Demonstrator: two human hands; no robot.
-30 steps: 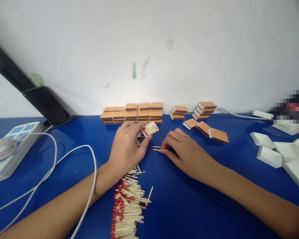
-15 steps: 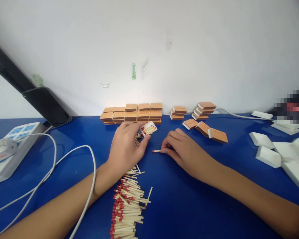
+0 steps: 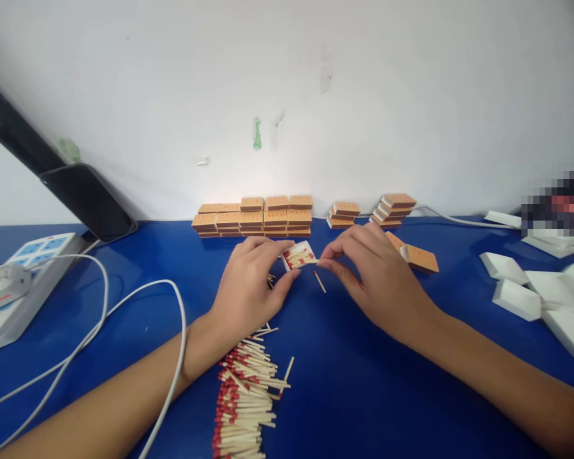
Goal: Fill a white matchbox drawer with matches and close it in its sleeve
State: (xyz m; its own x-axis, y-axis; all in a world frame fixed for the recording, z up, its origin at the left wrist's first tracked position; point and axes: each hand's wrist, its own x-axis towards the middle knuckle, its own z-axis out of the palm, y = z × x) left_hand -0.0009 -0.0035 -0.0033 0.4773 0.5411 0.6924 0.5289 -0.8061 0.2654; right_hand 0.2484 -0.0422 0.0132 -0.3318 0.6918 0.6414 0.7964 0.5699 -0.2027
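My left hand (image 3: 256, 277) grips a white matchbox tray (image 3: 307, 246) between thumb and fingers. Red-tipped matches (image 3: 297, 256) lie inside it. At the tray's right edge, my right hand (image 3: 363, 268) pinches the pale end of a matchstick (image 3: 314, 261); its head reaches over the tray. One loose match (image 3: 320, 282) rests on the blue table just below the tray. Nearer me, a long heap of matches (image 3: 246, 395) is spread on the table, heads mostly to the left. More matches are partly hidden behind my left hand.
Orange matchboxes (image 3: 263, 220) are stacked along the wall, with smaller stacks (image 3: 396, 209) and loose boxes (image 3: 421, 258) to the right. White trays (image 3: 516, 299) lie at far right. A power strip (image 3: 52, 248), white cable (image 3: 179, 306) and phone (image 3: 88, 201) occupy the left.
My right hand has moved up to the tray's edge with a match. The tray has shifted slightly right and down in my left hand. A loose match now shows on the table below it.
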